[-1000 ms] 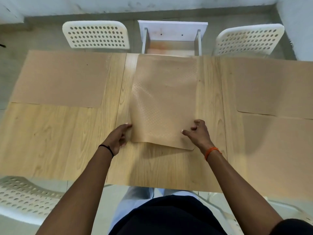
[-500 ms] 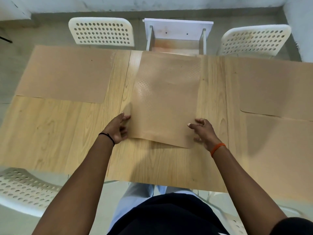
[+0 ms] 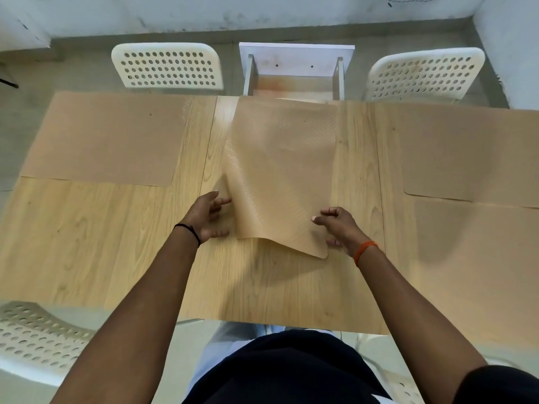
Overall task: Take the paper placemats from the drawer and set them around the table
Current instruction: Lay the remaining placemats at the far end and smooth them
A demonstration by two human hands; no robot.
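Centre placemat [image 3: 280,176] drawn a little nearer across the counter [image 3: 87,243] than a second ago, near edge now lifted and rippled, right near corner curling down toward the counter instead of lying flat. Reads as the sheet being pulled out of the open drawer [image 3: 294,80] beyond the far edge and carried toward a place on the near side; not yet laid. Thin, tan, limp, faintly embossed with a dotted pattern on its left part, far edge lying at the counter's far edge in front of the drawer. Left hand [image 3: 205,217] at the left near edge, fingers [image 3: 223,202] loosely spread and reaching under the raised edge, grip unclear. Right hand [image 3: 339,227] at the right near corner, thumb on top and fingers curled beneath, pinching the sheet. Further placemats already flat: one at far left [image 3: 102,138], two overlapping at right [image 3: 466,153]. White perforated chairs [image 3: 167,68] behind the counter.
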